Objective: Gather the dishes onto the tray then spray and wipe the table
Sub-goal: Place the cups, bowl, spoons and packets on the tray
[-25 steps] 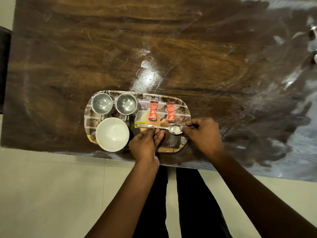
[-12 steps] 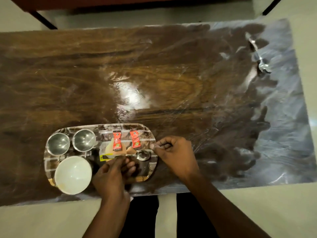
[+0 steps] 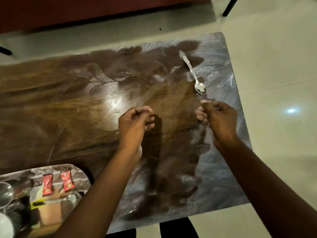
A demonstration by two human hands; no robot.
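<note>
A steel spoon lies on the dark wooden table near its far right corner, bowl towards me. My right hand hovers just short of the spoon's bowl, fingers loosely curled and holding nothing. My left hand hangs over the table's middle, also loosely curled with nothing in it. At the lower left stands the patterned tray, bearing two red sachets, another spoon, a steel cup and a white bowl, both cut off by the frame's edge.
The table's right part has a shiny bluish sheen with smeared marks. Pale tiled floor surrounds the table on the right and behind. A dark red piece of furniture runs along the far side. My dark trouser legs show below the near edge.
Both hands left the tray and moved right, across the table towards the far spoon. The spoon they held now lies on the tray. My view swung right.
</note>
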